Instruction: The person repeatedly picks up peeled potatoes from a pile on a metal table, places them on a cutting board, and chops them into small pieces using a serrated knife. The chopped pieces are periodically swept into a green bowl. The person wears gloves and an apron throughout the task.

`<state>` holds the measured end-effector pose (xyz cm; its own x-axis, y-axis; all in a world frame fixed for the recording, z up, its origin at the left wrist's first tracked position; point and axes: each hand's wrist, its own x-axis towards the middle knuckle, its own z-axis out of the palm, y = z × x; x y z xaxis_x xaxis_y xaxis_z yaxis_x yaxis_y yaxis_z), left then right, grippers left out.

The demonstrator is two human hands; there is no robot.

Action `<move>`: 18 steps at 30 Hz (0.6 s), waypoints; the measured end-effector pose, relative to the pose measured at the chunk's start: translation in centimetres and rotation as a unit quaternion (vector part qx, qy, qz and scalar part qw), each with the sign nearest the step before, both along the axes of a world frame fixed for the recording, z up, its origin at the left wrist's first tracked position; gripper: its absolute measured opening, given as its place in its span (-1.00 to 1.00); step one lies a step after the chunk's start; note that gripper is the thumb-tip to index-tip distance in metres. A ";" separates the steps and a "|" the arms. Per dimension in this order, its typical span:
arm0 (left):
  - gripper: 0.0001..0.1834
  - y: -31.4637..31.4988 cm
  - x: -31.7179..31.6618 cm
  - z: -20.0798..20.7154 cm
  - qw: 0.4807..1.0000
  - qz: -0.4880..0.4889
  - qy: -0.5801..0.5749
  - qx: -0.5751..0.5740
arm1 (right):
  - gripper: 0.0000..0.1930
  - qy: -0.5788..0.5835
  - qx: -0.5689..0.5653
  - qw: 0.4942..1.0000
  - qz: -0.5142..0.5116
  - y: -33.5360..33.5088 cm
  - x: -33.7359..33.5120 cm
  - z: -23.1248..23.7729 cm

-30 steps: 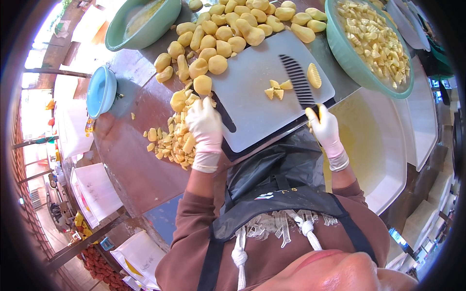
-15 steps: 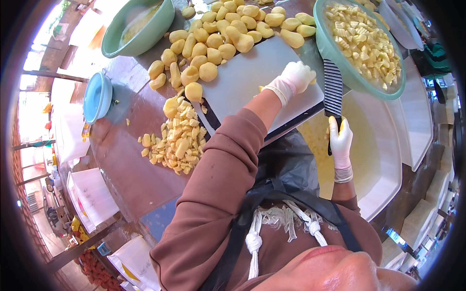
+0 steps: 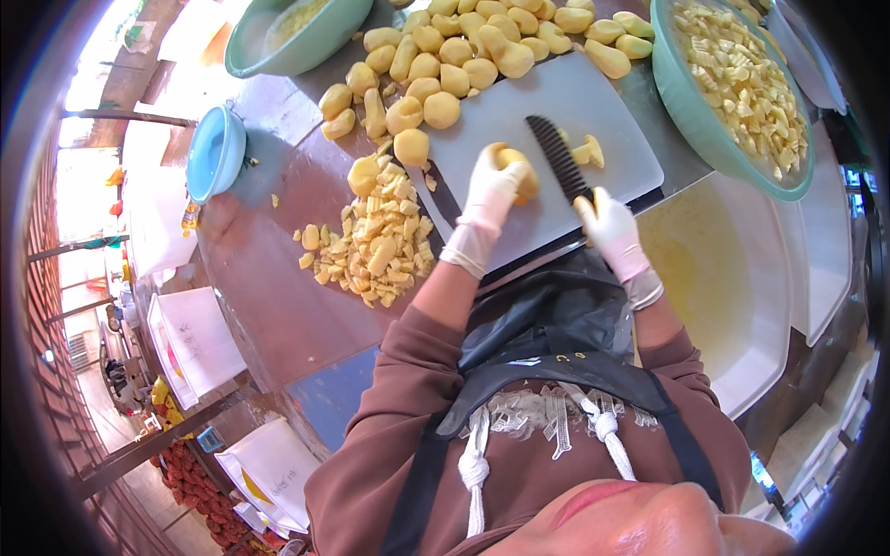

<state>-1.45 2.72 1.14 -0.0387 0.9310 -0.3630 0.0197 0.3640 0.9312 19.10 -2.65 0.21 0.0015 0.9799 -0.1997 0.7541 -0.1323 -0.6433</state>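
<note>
My left hand [image 3: 489,193], in a white glove, holds a peeled potato [image 3: 525,182] on the white cutting board [image 3: 616,111]. My right hand [image 3: 612,230], also gloved, is closed round the handle of a wavy-bladed crinkle-cut knife [image 3: 556,156]. The blade is raised over the board to the right of the potato, apart from it. Beyond the blade lie loose potato pieces [image 3: 588,152]. A heap of cut potato pieces [image 3: 378,243] lies left of the board, and many whole peeled potatoes [image 3: 454,51] are piled along its far side.
A green basin [image 3: 684,104] of cut potato in liquid stands at the far right. Another green basin [image 3: 320,46] is at the far left, near a small blue basin [image 3: 232,153]. A white tub [image 3: 774,310] with yellowish liquid sits right of the board, below table level.
My left hand has drawn back leftward across the board and now holds a potato. My right hand has brought the knife from beside the tub to over the board. The view has shifted slightly.
</note>
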 end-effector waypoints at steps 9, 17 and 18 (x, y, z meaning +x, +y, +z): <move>-0.42 -2.8 0.5 -1.4 0.977 0.028 0.208 0.039 | -0.68 -0.160 0.085 0.983 0.026 -1.5 -2.1 3.1; -0.60 -3.7 -0.6 -1.6 0.996 0.071 0.056 0.011 | -0.72 -0.206 0.062 0.975 0.047 -2.9 -6.9 4.5; -0.60 -3.7 -0.7 -1.5 0.996 0.070 0.058 0.002 | -0.73 -0.221 0.048 0.973 0.048 -2.8 -7.3 4.4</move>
